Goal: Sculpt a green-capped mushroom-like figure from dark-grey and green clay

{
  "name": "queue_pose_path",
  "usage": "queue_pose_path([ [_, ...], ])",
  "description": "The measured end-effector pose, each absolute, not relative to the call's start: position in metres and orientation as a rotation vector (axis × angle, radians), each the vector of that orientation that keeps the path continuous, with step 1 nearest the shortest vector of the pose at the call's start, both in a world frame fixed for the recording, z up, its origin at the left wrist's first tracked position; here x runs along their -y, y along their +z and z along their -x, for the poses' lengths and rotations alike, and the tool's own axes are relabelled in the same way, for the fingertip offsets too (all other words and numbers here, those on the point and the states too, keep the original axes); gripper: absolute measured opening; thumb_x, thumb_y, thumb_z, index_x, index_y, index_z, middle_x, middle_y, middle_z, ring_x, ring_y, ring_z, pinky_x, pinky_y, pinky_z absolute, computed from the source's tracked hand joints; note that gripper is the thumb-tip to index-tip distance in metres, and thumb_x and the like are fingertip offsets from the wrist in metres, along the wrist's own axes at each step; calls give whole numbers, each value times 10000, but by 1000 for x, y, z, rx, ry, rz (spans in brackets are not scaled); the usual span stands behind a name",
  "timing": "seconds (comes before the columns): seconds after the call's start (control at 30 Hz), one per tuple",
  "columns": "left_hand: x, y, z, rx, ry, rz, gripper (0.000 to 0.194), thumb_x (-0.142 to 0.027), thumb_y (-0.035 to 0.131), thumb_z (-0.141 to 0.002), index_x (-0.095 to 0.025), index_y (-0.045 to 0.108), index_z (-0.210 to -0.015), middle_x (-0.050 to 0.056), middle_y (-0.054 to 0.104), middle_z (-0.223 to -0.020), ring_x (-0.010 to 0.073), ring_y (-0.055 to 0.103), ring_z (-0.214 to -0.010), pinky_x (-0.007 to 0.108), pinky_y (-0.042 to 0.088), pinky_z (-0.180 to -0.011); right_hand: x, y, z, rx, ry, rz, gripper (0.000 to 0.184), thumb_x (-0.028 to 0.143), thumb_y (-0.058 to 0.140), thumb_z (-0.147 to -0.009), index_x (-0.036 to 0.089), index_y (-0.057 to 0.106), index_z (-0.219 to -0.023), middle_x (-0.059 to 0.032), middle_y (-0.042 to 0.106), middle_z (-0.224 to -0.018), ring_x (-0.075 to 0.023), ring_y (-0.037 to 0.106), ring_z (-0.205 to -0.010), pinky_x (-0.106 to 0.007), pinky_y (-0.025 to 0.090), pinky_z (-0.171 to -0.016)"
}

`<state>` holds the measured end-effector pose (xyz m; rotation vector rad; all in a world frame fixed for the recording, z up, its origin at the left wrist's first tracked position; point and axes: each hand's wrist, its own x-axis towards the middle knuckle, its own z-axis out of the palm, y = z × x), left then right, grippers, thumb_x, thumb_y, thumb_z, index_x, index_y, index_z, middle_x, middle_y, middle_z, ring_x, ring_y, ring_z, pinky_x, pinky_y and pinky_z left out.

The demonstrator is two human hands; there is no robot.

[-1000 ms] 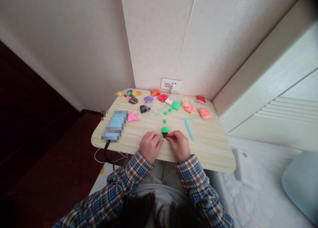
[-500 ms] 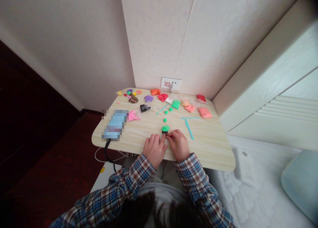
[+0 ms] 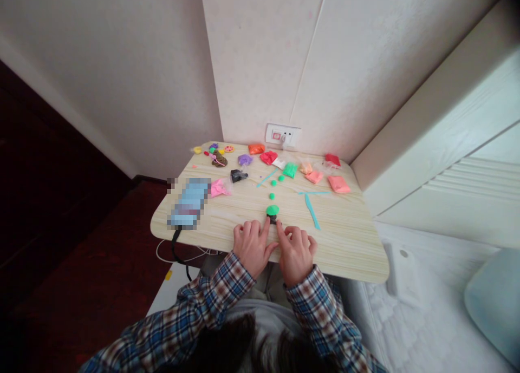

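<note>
A small figure of modelling clay stands near the front edge of the table, with a flat green clay cap (image 3: 272,210) above a dark clay base (image 3: 273,220). My left hand (image 3: 252,247) stretches its index finger to the left side of the base, thumb apart and other fingers loosely bent. From the right, the index fingertip of my right hand (image 3: 296,252) touches the base's lower edge, its other fingers bent. Neither hand is closed round anything. Several green clay balls, including a green ball (image 3: 272,196), lie in a line behind the figure.
To the right lie a blue plastic clay knife (image 3: 312,211) and a thin blue stick (image 3: 314,192). Clay packets, such as a green packet (image 3: 290,170) and a black packet (image 3: 239,175), spread along the back. A blurred phone (image 3: 189,202) with a cable lies left.
My left index finger came forward onto the dark base. My right hand went from pinching at the base to pointing its index finger at it. The view shifted slightly.
</note>
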<state>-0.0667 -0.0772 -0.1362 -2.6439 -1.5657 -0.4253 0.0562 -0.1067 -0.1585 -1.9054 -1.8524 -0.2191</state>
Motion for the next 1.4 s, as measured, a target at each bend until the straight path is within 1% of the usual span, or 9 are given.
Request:
queue_pose_path([
  [0.13, 77, -135, 65, 1595, -405, 2635, 543, -480, 365, -906, -139, 470, -1316, 118, 555, -938, 267, 447, -874, 439, 322, -777, 102, -155, -55, 1916, -227, 1988, 471, 85, 467, -827, 210, 501, -1280, -88, 584, -944, -226, 448, -863, -402, 241, -811],
  [0.23, 78, -136, 67, 1599, -422, 2636, 549, -481, 379, -902, -133, 469, -1316, 117, 552, -942, 265, 448, -877, 438, 326, -780, 101, -155, -58, 1939, -229, 1991, 511, 67, 456, -816, 228, 476, -1301, -82, 576, -953, -223, 446, -868, -398, 234, -800],
  [0.37, 79, -137, 67, 1563, -433, 2658, 537, -469, 381, -905, -180, 422, -1356, 104, 548, -932, 260, 451, -867, 430, 330, -762, 106, -158, -57, 1906, -196, 1991, 581, 49, 468, -788, 260, 448, -1328, -71, 556, -958, -219, 440, -866, -399, 234, -798],
  [0.6, 80, -134, 64, 1567, -355, 2655, 519, -457, 411, -899, -177, 451, -1335, 109, 552, -921, 260, 454, -860, 421, 338, -748, 100, -152, -52, 1911, -203, 2067, 445, 94, 497, -814, 211, 551, -1240, -79, 546, -922, -217, 425, -864, -403, 227, -818],
  [0.77, 78, -130, 65, 1604, -370, 2643, 485, -458, 440, -893, -203, 486, -1303, 93, 549, -944, 248, 459, -891, 413, 336, -775, 101, -154, -53, 1901, -193, 2059, 524, 63, 500, -802, 242, 499, -1296, -58, 539, -949, -194, 423, -878, -388, 211, -814],
  [0.87, 78, -126, 64, 1624, -334, 2646, 477, -444, 437, -899, -197, 485, -1304, 94, 550, -948, 245, 458, -891, 402, 336, -767, 101, -156, -50, 1911, -203, 2073, 492, 93, 496, -825, 251, 509, -1290, -59, 533, -933, -195, 410, -865, -393, 202, -817],
  [0.97, 79, -125, 63, 1634, -293, 2653, 474, -428, 446, -899, -184, 486, -1304, 99, 551, -950, 242, 457, -887, 392, 334, -760, 99, -155, -47, 1920, -224, 2103, 442, 122, 496, -840, 222, 534, -1268, -69, 531, -908, -204, 398, -864, -400, 198, -831],
  [1.2, 80, -130, 65, 1617, -310, 2678, 534, -479, 405, -900, -249, 384, -1382, 88, 524, -924, 246, 451, -864, 378, 319, -708, 101, -152, -55, 1884, -161, 2061, 527, 63, 515, -790, 248, 511, -1284, -55, 551, -953, -191, 421, -879, -385, 195, -815],
  [1.4, 79, -127, 57, 1596, -211, 2670, 520, -441, 421, -904, -189, 420, -1359, 106, 526, -937, 257, 441, -896, 376, 322, -712, 96, -154, -59, 1887, -160, 2097, 508, 78, 522, -785, 233, 527, -1269, -60, 534, -945, -197, 405, -877, -392, 189, -814],
])
